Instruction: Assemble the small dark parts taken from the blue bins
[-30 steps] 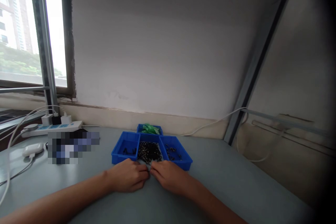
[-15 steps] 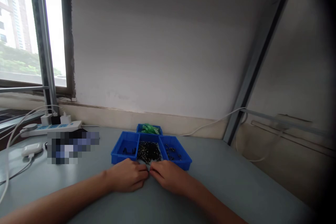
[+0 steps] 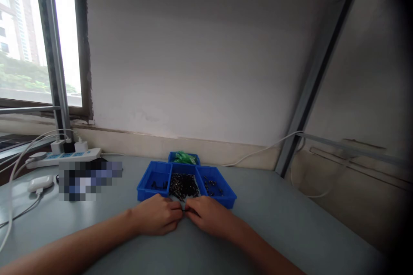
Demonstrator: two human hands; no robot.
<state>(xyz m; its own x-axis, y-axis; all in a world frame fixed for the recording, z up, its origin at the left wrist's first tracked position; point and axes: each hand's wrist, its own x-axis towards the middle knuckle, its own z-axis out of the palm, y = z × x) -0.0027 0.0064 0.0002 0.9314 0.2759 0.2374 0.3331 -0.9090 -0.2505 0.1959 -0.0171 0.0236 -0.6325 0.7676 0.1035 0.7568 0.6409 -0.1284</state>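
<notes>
My left hand (image 3: 158, 215) and my right hand (image 3: 206, 215) meet fingertip to fingertip at the front of the blue bins, both closed in a pinch. A thin, dark small part (image 3: 183, 210) bridges the narrow gap between them; most of it is hidden by the fingers, so its kind cannot be made out. Just beyond lies a heap of small dark and shiny metal pieces (image 3: 184, 185) in the middle. The left blue bin (image 3: 145, 180) has several dark pieces in it. In the right blue bin (image 3: 226, 191) lie several small metallic pieces.
Behind the heap stands another blue bin (image 3: 170, 157) with green plastic bags (image 3: 184, 157). At the left are a white power strip (image 3: 93, 153), a white charger case (image 3: 40, 183), cables and a blurred-out object (image 3: 88, 180). A wall and metal frame (image 3: 306, 90) bound the grey table (image 3: 267, 223).
The fingertips of my right hand have drawn very slightly away from the left, and more of the thin dark part shows between them. Otherwise the scene is nearly still.
</notes>
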